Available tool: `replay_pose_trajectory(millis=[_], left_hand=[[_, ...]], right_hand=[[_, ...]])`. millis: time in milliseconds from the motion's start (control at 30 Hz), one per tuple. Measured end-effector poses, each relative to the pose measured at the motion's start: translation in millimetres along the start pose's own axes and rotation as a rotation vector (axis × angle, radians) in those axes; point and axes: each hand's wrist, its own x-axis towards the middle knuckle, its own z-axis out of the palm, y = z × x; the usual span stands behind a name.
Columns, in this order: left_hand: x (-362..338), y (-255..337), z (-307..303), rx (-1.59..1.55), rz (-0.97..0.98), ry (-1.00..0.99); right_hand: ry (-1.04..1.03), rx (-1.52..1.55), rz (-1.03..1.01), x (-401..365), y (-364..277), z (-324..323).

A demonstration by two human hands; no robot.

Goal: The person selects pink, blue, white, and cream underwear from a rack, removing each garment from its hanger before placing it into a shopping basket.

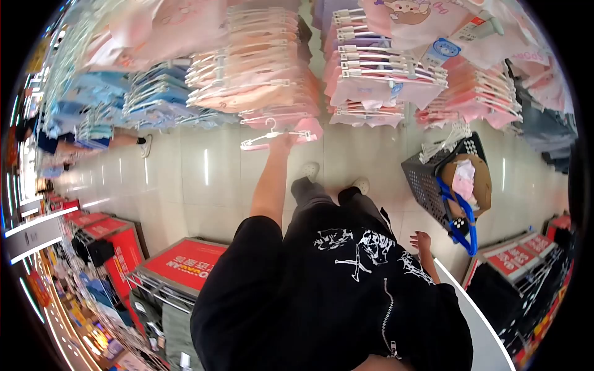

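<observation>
hung clothes (260, 68) ahead, basket (426, 180) to the right, display racks (185, 263) behind on both sides

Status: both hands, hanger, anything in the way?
Left hand has grip on white hanger. Right hand low, open, looks empty. Black basket off right, clear of both hands.

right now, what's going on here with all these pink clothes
A person's left hand holds a white clip hanger at the lower end of a row of hanging peach and pink clothes. The right hand is empty, held out at the side. A dark basket holding white hangers stands nearby.
</observation>
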Motion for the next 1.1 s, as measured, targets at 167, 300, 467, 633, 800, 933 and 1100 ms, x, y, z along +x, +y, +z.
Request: replay_pose_trajectory(millis=[167,300,467,633,800,933,1100], left_hand=[[56.1,-102.5,58.1,-0.772,0.015,-0.037],[54.1,-85.8,18.6,-0.437,-0.065,-0.176],[70.2,-90.2,19.8,-0.404,0.023,-0.167],[25.4,-3.3,-46.9,0.152,0.175,-0.172],[16.5,-0.1,-33.8,0.259,0.192,-0.139],[27.1,0.0,-34.5,0.312,0.156,-0.233],[34.4,-13.2,-44.8,-0.11,-0.003,-0.334]], right_hand=[[-0.029,0.208,-0.06,-54.3,69.1,62.3],[0.015,-0.12,-0.196,-99.5,64.2,163.5],[0.176,-0.43,-0.322,-107.7,71.0,247.5],[0.093,0.213,-0.219,-142.7,55.2,263.8],[0.155,0.404,-0.068,-170.3,50.1,280.4],[0.23,0.238,-0.231,-127.1,141.5,323.2],[0.253,0.188,-0.158,-144.4,129.1,334.4]])
